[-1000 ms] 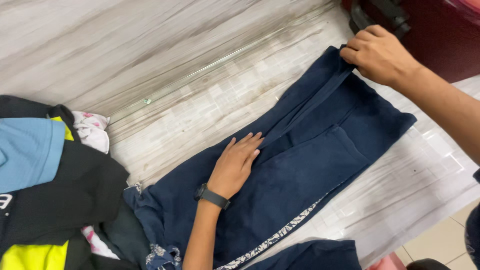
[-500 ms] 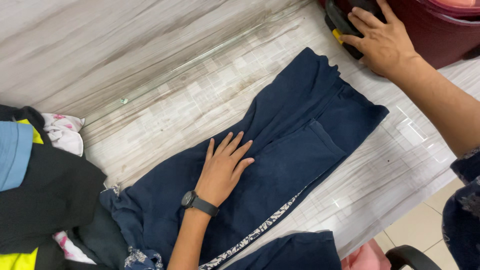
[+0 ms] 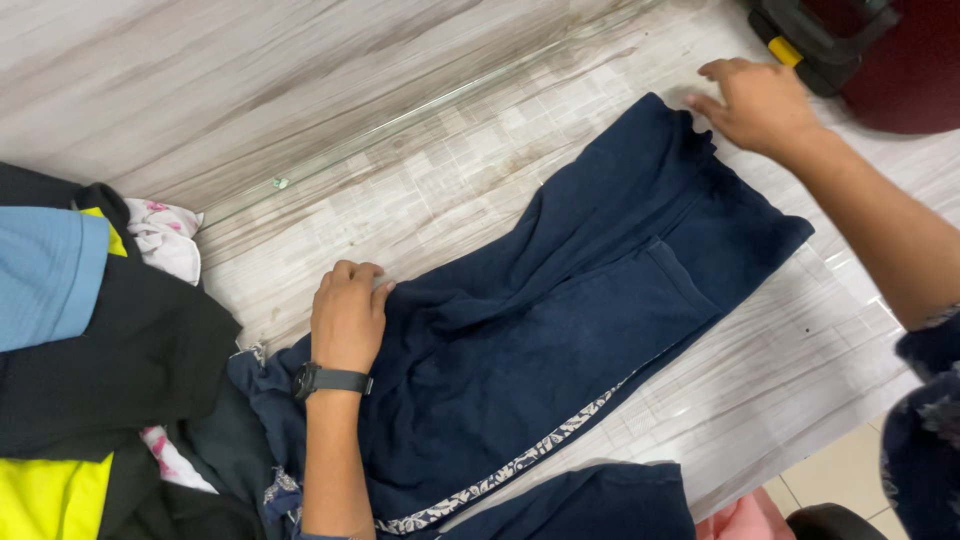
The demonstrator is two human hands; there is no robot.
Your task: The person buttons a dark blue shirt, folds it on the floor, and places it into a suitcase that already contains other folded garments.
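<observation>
Head view: navy garment (image 3: 560, 330) lies spread on pale wood-pattern table (image 3: 300, 130). My left hand (image 3: 348, 315), fingers curled, presses near-left edge to keep cloth flat. My right hand (image 3: 758, 103), fingers loosely bent, touches far-right edge beside dark red case (image 3: 900, 80). Clothes pile (image 3: 90, 330) left.

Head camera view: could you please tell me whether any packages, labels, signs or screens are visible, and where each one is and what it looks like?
Smartwatch: on the left hand's wrist, lower centre over the navy trousers; a black band, its screen not visible from here.
No packages, labels or signs can be made out.
</observation>
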